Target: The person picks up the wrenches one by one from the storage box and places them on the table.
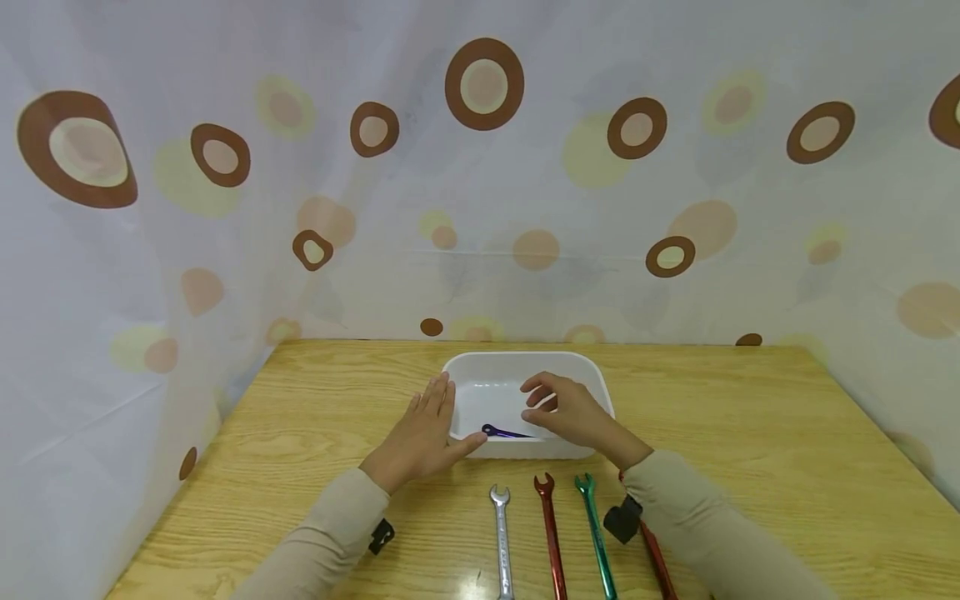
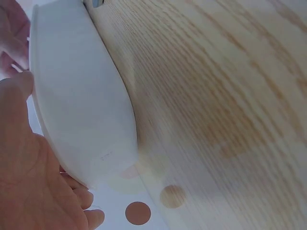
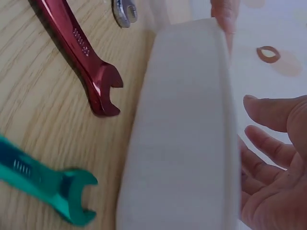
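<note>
A white plastic bin [image 1: 532,448] stands on the table, with a purple wrench [image 1: 504,432] lying inside near its front wall. My left hand [image 1: 422,440] rests along the bin's left end, fingers straight and the thumb touching the front rim. In the left wrist view, that thumb [image 2: 21,85] lies against the rim. Over the right part of the bin hovers my right hand [image 1: 576,410], its fingers loosely bent and nothing between them. The right wrist view shows the right hand [image 3: 280,158] apart from the bin wall [image 3: 180,124].
In front of the bin lie a silver wrench [image 1: 502,533], a red wrench [image 1: 552,533] and a green wrench [image 1: 597,533], open ends towards it. Another red tool [image 1: 658,560] is partly hidden by the right sleeve. A patterned curtain [image 1: 540,300] hangs behind the wooden table [image 1: 330,417].
</note>
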Demonstrator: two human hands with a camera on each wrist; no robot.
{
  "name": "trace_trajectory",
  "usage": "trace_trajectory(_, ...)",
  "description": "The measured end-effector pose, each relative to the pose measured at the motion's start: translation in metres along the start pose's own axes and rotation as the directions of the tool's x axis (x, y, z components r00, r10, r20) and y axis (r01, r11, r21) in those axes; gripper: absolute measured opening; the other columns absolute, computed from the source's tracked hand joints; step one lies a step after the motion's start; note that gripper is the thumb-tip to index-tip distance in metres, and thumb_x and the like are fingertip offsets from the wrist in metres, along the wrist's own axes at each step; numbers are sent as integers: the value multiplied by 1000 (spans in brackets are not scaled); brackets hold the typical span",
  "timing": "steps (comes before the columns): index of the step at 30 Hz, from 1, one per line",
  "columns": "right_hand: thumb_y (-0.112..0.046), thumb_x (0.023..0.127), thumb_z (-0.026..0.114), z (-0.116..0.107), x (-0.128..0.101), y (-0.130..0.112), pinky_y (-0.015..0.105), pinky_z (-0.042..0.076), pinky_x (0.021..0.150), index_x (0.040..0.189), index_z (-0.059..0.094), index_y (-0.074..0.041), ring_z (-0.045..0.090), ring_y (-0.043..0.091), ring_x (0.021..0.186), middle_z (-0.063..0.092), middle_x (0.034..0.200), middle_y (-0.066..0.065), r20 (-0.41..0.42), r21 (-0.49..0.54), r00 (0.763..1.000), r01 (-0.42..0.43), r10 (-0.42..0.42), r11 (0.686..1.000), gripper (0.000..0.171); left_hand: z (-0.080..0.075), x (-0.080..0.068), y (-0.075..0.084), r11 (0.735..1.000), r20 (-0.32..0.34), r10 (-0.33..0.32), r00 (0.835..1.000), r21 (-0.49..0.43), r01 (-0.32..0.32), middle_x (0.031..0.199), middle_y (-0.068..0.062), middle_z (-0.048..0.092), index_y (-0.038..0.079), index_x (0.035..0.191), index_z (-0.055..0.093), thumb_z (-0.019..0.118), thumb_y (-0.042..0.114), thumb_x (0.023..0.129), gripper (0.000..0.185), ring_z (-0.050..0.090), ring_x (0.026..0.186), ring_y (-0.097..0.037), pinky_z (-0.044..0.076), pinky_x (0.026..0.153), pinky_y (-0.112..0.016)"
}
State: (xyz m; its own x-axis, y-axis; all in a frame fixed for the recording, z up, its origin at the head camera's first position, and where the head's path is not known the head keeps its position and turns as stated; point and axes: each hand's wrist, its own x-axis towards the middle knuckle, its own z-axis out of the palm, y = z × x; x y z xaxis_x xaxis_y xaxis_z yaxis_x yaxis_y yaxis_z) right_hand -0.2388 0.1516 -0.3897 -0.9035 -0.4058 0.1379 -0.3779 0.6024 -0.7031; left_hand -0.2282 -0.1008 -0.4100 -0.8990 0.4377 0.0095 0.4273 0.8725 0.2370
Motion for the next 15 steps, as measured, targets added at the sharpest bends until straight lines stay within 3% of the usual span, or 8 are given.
trace_trajectory(5,-13,86,71,16,15,4,34,56,70,115,60,0,66,27,90,66,97,10,79,11,995,-66,65,998,34,1,0,-1,1000,-2,5,1000,7,-5,160,-18,4,-5,151,13,35,70,92,98,5,147,-32,13,118,-48)
trace_trajectory(15,-10,82,74,27,35,9,28,50,67,102,67,-2,58,14,77,64,85,4,213,-105,969,-101,121,989,23,1,1,-2,1000,-14,16,1000,8,-16,159,-19,6,-6,150,15,36,69,92,97,7,147,-34,15,117,-49)
